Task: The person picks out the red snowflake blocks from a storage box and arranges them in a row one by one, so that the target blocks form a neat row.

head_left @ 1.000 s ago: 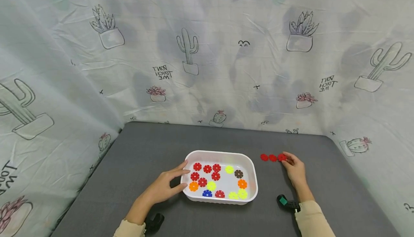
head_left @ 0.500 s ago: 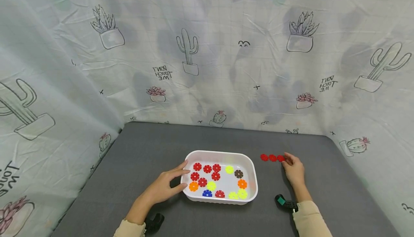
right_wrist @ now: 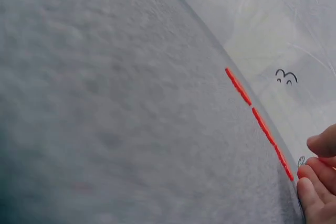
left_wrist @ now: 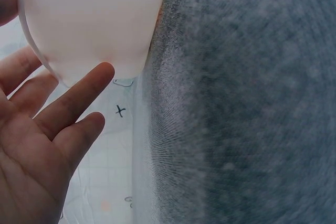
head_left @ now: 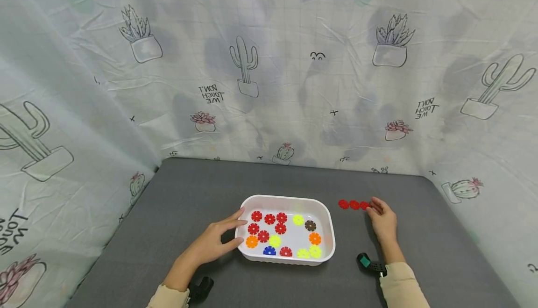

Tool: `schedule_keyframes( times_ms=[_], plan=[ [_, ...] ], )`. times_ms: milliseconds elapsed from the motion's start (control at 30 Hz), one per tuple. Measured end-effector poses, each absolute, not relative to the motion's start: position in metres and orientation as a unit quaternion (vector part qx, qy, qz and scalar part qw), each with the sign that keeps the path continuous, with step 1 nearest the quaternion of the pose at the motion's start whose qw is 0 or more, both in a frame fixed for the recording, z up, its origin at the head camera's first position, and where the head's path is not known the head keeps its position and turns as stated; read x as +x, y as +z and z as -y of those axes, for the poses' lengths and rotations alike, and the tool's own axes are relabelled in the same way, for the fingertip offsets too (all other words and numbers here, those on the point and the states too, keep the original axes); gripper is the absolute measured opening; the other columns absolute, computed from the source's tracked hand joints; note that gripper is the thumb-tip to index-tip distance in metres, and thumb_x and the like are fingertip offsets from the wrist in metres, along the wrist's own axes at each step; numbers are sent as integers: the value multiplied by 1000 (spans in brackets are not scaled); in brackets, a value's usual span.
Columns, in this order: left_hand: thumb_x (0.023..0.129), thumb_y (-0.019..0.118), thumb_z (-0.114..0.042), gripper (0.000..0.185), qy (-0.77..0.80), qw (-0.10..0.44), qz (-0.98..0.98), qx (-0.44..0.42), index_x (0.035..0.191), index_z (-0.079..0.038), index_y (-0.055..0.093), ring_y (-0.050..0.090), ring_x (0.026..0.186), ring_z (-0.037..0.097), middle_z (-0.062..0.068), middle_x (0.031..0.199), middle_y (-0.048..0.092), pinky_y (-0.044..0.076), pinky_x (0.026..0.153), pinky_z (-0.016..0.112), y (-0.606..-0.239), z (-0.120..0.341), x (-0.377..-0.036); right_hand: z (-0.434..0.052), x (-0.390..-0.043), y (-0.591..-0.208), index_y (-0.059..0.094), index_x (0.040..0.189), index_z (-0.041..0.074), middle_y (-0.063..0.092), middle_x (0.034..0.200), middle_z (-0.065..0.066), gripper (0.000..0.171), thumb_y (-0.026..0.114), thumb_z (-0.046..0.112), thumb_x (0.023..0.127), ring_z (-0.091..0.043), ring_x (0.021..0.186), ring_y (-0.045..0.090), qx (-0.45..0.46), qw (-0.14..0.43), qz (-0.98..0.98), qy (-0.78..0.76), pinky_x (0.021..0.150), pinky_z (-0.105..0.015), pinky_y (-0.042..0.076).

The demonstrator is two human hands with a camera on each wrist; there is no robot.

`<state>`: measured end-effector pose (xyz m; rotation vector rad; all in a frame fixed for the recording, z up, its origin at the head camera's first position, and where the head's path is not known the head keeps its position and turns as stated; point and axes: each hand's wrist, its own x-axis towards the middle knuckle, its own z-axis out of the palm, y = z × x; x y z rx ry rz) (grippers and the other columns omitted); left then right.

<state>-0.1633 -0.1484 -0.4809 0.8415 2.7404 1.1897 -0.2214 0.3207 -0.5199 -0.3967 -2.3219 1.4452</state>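
Note:
A white tray (head_left: 286, 198) sits mid-table with several flower-shaped discs in it: red ones (head_left: 269, 219), a brown one (head_left: 310, 225), a blue one (head_left: 269, 251), plus orange and yellow-green ones. My left hand (head_left: 229, 233) rests with straight, spread fingers against the tray's left end; in the left wrist view the left hand (left_wrist: 37, 129) touches the tray wall (left_wrist: 89, 19). Right of the tray, three red discs (head_left: 354, 204) lie in a row on the table. My right hand (head_left: 380, 217) lies just right of the row, fingers loosely curled at the last disc (right_wrist: 286, 169), holding nothing I can see.
The grey felt table top (head_left: 201, 186) is closed in on three sides by a cactus-print cloth (head_left: 269, 88). A black mount with a green part (head_left: 370, 262) sits by my right wrist, and another black mount (head_left: 201, 288) by my left wrist.
My right hand has drawn back slightly from the third red disc, which now shows more fully. The left hand and tray have not moved.

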Motion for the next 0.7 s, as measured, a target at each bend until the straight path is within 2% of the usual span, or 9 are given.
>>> schedule_keyframes(
  times_ms=[300, 500, 700],
  plan=[
    [84, 60, -37, 46, 383, 22, -884, 269, 125, -17, 54, 37, 128, 17, -6, 144, 32, 37, 98, 48, -480, 148, -163, -303, -198, -507, 47, 128, 2, 53, 124, -20, 46, 60, 14, 85, -36, 110, 51, -45, 183, 862, 470, 73, 4, 35],
    [84, 57, -41, 48, 378, 22, -885, 271, 126, -16, 53, 37, 128, 17, -5, 144, 32, 38, 97, 46, -479, 148, -162, -280, -192, -491, 48, 125, 0, 54, 122, -18, 46, 62, 13, 83, -31, 110, 51, 41, 191, 853, 485, 86, -4, 38],
    [84, 55, -46, 51, 380, 21, -884, 272, 126, -17, 53, 38, 127, 16, -5, 144, 32, 39, 97, 45, -479, 149, -163, -249, -184, -472, 49, 124, 2, 54, 122, -16, 46, 65, 10, 81, -18, 110, 53, 110, 164, 834, 516, 89, -9, 40]
  ],
)
